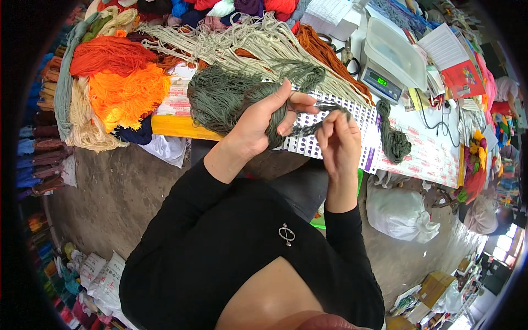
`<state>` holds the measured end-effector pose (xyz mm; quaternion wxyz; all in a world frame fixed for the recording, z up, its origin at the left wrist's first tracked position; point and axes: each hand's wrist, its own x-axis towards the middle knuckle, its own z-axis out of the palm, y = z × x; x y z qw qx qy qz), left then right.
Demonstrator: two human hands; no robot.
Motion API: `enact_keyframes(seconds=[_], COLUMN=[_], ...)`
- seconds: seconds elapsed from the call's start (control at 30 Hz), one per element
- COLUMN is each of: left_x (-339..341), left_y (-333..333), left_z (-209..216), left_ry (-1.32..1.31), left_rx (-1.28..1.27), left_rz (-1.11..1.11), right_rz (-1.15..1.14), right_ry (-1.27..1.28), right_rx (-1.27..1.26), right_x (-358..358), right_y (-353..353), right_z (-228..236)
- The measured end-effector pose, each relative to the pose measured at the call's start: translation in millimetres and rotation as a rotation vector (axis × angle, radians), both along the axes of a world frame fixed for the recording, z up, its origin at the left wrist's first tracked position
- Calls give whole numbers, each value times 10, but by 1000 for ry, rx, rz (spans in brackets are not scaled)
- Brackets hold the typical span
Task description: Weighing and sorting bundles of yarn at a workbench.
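My left hand [257, 122] is wrapped round a thick bundle of dark grey-green yarn [263, 94], thumb pointing up. The rest of this bundle spreads over the table to the left of my hand. From it, a few loose strands [324, 104] run across to my right hand [339, 135], whose fingers are pinched on them. Below both hands lies a white card with rows of dark purple dots [308, 146], partly covered by the hands and yarn. A separate small twisted hank of grey-green yarn [395, 137] rests to the right of the card.
Orange yarn [129, 93] and cream yarn [91, 124] are heaped at the left. Long cream strands [242, 47] and rust-brown yarn [324, 52] cross the table's far side. A digital scale [382, 82] with a clear plastic tray [396, 52] stands right. A white sack [399, 212] sits on the floor.
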<state>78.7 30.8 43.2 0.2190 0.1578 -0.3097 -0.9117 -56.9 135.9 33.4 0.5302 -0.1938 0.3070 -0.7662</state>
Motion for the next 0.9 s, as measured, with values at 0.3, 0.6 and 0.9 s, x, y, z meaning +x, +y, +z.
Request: enact_keyframes(seconds=[0.3,0.6,0.9], left_x=[-57,-16,757], left_y=[100,41,-992], left_z=[103,85,107], left_ry=[-49,-62,40], left_rx=[-29,-72,-33], left_rz=[-73,-58,378], right_rz=[-129,129,-156], right_ry=[803,164,291], right_rx=[177,143,206], right_x=[208,141,-1252], right_y=[-153,-100,623], right_z=[-32,19,352])
